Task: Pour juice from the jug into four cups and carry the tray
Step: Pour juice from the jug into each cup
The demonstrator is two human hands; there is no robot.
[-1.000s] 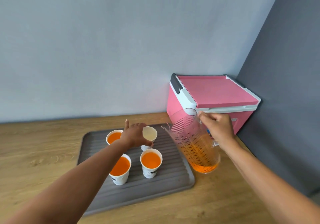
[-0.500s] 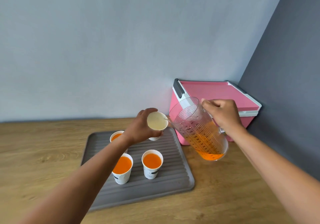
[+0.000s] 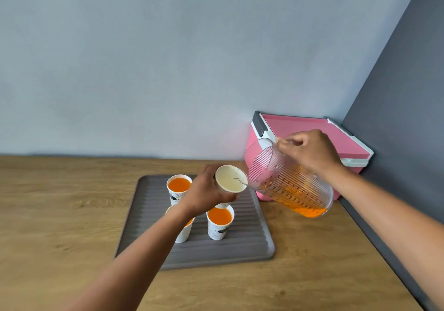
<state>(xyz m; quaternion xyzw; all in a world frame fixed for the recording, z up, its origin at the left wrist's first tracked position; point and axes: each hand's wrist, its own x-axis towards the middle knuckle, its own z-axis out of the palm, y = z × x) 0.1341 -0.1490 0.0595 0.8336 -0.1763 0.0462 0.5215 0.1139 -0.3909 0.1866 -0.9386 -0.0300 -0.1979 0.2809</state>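
Note:
My left hand grips an empty white paper cup, held tilted above the grey ribbed tray. My right hand grips the handle of a clear ribbed jug with orange juice in its lower part. The jug is tilted to the left, and its spout reaches over the cup's rim. Three cups full of juice stand on the tray: one at the back left, one at the front right, and one mostly hidden under my left forearm.
A pink cooler box with a white rim and dark handle stands in the corner behind the jug. The tray lies on a wooden table. A dark grey wall runs along the table's right edge.
My left hand has lifted the empty cup off the tray and tilted it toward the jug. My right hand has raised the jug off the table and tipped it left until its spout met the cup.

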